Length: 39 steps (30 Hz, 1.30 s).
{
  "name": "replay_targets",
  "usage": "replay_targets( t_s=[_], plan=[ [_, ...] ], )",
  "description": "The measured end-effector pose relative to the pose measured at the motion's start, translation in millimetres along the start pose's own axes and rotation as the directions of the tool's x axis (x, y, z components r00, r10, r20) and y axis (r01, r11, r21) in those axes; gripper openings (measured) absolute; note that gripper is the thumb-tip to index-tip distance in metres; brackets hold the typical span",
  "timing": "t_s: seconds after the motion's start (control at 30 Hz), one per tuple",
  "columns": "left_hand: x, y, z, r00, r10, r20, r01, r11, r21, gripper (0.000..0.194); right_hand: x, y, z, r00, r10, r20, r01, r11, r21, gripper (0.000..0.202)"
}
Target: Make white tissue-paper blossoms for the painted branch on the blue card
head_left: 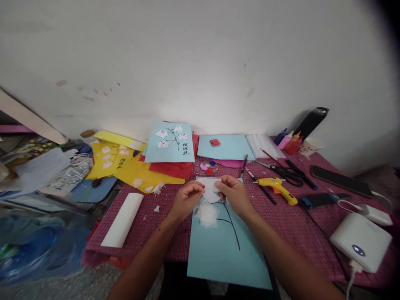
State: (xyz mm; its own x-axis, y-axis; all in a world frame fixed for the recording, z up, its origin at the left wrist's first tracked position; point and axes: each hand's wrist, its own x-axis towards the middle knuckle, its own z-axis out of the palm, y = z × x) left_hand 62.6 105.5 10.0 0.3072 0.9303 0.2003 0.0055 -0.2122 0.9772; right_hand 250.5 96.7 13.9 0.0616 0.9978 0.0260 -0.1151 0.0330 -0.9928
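left hand (186,203) and right hand (236,194): both grips pinching white tissue (210,191) between them, over far end of blue sheet (218,259) on bench (158,235). white tuft (207,215) on sheet, just nearer.

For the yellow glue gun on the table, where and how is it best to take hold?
Probably by the handle, coming from the near right side. The glue gun lies on its side, handle slanting nearer and to the right, nozzle pointing left, so this grip should stay clear of the nozzle.
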Motion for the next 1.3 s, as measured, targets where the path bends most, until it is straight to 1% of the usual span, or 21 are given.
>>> replay_targets(
  t_s=[0.07, 0.2, 0.27, 0.4, 0.57, 0.67, 0.7, 0.77, 0.8, 0.83, 0.87, 0.9, 0.93, 1.0, 1.03, 1.1, 1.13, 1.2, 1.23, 1.27, 1.3],
  plan=[
    [-1, -1, 0.3, 1.0, -0.008, 0.027, 0.009, 0.999, -0.048, 0.006, -1, -3, 1, 0.999, -0.038, -0.021, 0.038, 0.999, -0.027, 0.019],
    [-3, -5, 3.8, 0.992, -0.11, 0.055, 0.121, 0.957, -0.265, 0.014, -5, -9, 5, 0.996, -0.093, -0.01, 0.091, 0.99, -0.103, 0.017],
    [-3, -6, 5.8, 0.986, -0.153, 0.072, 0.168, 0.934, -0.316, 0.019, -7, -9, 6, 0.995, -0.101, 0.005, 0.101, 0.986, -0.135, 0.017],
    [0, -5, 8.5, 0.973, -0.22, 0.073, 0.232, 0.94, -0.252, 0.033, -8, -6, 7, 0.992, -0.123, 0.029, 0.126, 0.979, -0.162, 0.018],
    [3, -8, 9.5, 0.973, -0.227, 0.047, 0.232, 0.947, -0.221, 0.032, -7, -5, 6, 0.989, -0.139, -0.039, 0.132, 0.979, -0.156, 0.019],
    [2, -10, 9.3, 0.971, -0.235, 0.047, 0.24, 0.958, -0.158, 0.031, -5, -5, 3, 0.986, -0.143, -0.08, 0.129, 0.979, -0.157, 0.02],
    [3, -10, 8.7, 0.973, -0.228, 0.028, 0.23, 0.963, -0.139, 0.031, -5, -5, 1, 0.984, -0.15, -0.091, 0.134, 0.977, -0.169, 0.02],
    [4, -9, 6.5, 0.978, -0.198, -0.065, 0.191, 0.976, -0.107, 0.032, -5, -6, -2, 0.976, -0.197, -0.089, 0.171, 0.956, -0.238, 0.019],
    [5, -8, 4.8, 0.974, -0.18, -0.134, 0.169, 0.981, -0.092, 0.032, -5, -8, -4, 0.968, -0.242, -0.061, 0.213, 0.93, -0.301, 0.017],
    [6, -7, 2.9, 0.965, -0.163, -0.208, 0.149, 0.986, -0.078, 0.033, -6, -9, -5, 0.956, -0.295, -0.002, 0.273, 0.887, -0.373, 0.015],
    [7, -6, 0.9, 0.95, -0.147, -0.276, 0.134, 0.989, -0.066, 0.033, -7, -11, -5, 0.934, -0.346, 0.092, 0.349, 0.827, -0.441, 0.012],
    [7, -5, -1.0, 0.933, -0.131, -0.335, 0.119, 0.991, -0.057, 0.033, -9, -12, -5, 0.9, -0.379, 0.214, 0.434, 0.754, -0.493, 0.011],
    [8, -4, -2.6, 0.917, -0.115, -0.381, 0.104, 0.993, -0.049, 0.032, -10, -13, -5, 0.855, -0.385, 0.346, 0.517, 0.677, -0.523, 0.01],
    [8, -3, -4.6, 0.9, -0.091, -0.426, 0.084, 0.996, -0.035, 0.031, -15, -13, -2, 0.753, -0.314, 0.578, 0.641, 0.548, -0.537, 0.012],
    [7, -3, -5.0, 0.899, -0.085, -0.429, 0.084, 0.996, -0.022, 0.029, -17, -12, -1, 0.709, -0.248, 0.661, 0.678, 0.499, -0.54, 0.013],
    [5, -2, -5.0, 0.909, -0.087, -0.408, 0.104, 0.994, 0.02, 0.024, -20, -11, 0, 0.65, -0.112, 0.752, 0.713, 0.433, -0.552, 0.011],
    [4, -2, -4.9, 0.917, -0.089, -0.388, 0.117, 0.992, 0.048, 0.021, -20, -12, -1, 0.636, -0.064, 0.769, 0.715, 0.423, -0.556, 0.009],
    [2, -1, -4.9, 0.933, -0.084, -0.35, 0.13, 0.985, 0.112, 0.016, -20, -15, -3, 0.638, -0.037, 0.769, 0.693, 0.465, -0.551, 0.017],
    [1, -1, -4.9, 0.939, -0.073, -0.335, 0.127, 0.981, 0.144, 0.014, -18, -17, -5, 0.662, -0.06, 0.747, 0.662, 0.514, -0.546, 0.021],
    [1, 0, -4.9, 0.945, -0.054, -0.322, 0.117, 0.977, 0.178, 0.012, -16, -19, -8, 0.698, -0.098, 0.709, 0.622, 0.574, -0.533, 0.022],
    [0, 1, -4.8, 0.95, -0.025, -0.31, 0.097, 0.971, 0.219, 0.011, -13, -21, -10, 0.749, -0.143, 0.647, 0.573, 0.629, -0.525, 0.02]
  ],
)
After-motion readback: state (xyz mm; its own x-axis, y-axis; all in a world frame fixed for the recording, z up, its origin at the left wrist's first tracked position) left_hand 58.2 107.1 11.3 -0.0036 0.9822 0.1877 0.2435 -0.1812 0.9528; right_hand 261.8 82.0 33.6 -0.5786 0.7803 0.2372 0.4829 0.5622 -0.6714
